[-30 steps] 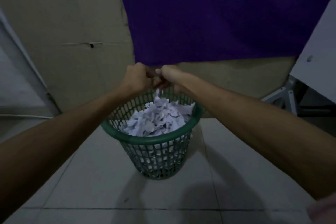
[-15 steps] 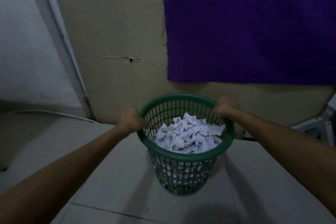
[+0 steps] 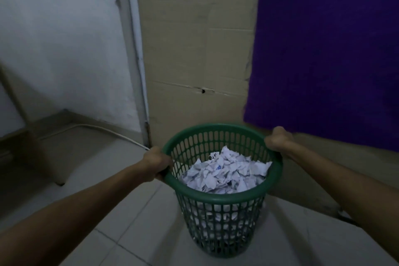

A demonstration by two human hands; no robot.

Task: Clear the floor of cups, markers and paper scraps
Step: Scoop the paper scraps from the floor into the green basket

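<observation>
Both hands are gripping the green basket point(image 3: 222, 201) by its rim, one on each side. The left hand point(image 3: 156, 163) is curling its fingers over the left edge; the right hand point(image 3: 277, 139) is wrapping the far right edge, knuckles up. A hold at opposite sides is likely keeping the load level so nothing spills. Cannot tell whether the base is touching the tiled floor point(image 3: 133, 222) or being lifted just clear of it.

Paper scraps point(image 3: 224, 174) are filling the basket close to the rim, heaped higher toward the back. One scrap near the top is showing small handwritten marks, too small to read; another is showing a blue smudge. No brand or label visible.

No cups or markers showing. Cardboard point(image 3: 194, 49) and a purple cloth point(image 3: 328, 49) are standing behind.
</observation>
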